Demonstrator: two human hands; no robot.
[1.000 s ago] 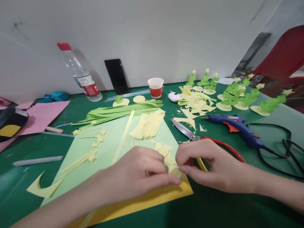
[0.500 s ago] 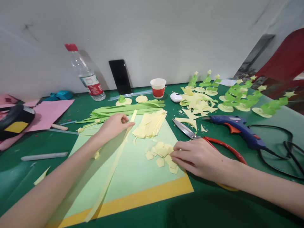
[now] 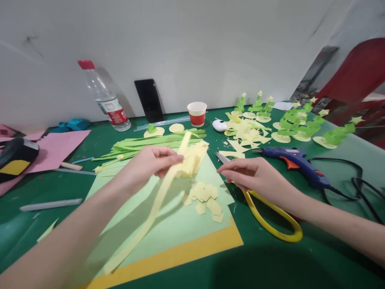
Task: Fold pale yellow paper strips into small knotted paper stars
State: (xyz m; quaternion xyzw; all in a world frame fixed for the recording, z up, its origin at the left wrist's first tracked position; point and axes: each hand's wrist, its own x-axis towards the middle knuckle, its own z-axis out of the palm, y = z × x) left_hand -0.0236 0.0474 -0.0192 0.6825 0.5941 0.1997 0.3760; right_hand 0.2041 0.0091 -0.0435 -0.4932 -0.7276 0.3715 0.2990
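My left hand (image 3: 158, 161) pinches a long pale yellow paper strip (image 3: 156, 204) near its upper end, lifted above the light green sheet. The strip's lower end trails to the sheet's yellow border (image 3: 180, 253). A stack of pale yellow strips (image 3: 194, 158) lies just behind it. My right hand (image 3: 251, 172) hovers over the scissors (image 3: 278, 224), fingers loosely extended, with nothing visible in them. It hides the middle of the scissors; the blade tips and yellow handle show. Small yellow paper pentagons (image 3: 204, 194) lie in a pile on the sheet, between both hands.
A hot glue gun (image 3: 296, 162) with a black cord lies at the right. Behind are yellow paper scraps (image 3: 245, 130), a paper cup (image 3: 197, 116), a phone (image 3: 148, 100) and a bottle (image 3: 111, 106). Green paper strips (image 3: 132, 145) and a tape measure (image 3: 18, 158) are leftward.
My left hand has raised the paper strip off the sheet and moved it rightward. My right hand has left the pentagon pile and moved up over the scissors, uncovering their yellow handle.
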